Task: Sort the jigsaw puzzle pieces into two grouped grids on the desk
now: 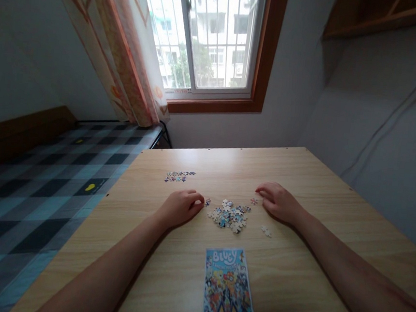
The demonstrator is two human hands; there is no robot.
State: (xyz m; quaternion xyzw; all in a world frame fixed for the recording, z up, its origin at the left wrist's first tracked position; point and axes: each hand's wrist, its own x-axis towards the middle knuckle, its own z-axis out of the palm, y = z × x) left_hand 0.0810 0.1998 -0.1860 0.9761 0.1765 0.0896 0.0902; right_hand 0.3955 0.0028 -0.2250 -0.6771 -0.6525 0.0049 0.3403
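My left hand (184, 207) rests low over the table, left of a loose pile of jigsaw puzzle pieces (227, 216). Its fingers are curled, with thumb and forefinger closed at the edge of a small dark jigsaw piece (208, 202). To the right of the pile, my right hand (279, 201) is open, fingers stretched forward and the thumb apart from them. A reddish jigsaw piece (254, 201) lies just by its fingertips. Closer to me, a pale jigsaw piece (266, 231) lies alone. Farther back on the left, several pieces (180, 176) lie in two rows.
A colourful printed sheet or box marked "BLUEY" (229, 289) lies at the near middle of the wooden table (258, 165). A bed with a checked sheet (61, 201) adjoins on the left. Beyond are a curtain (112, 36) and a barred window (218, 40).
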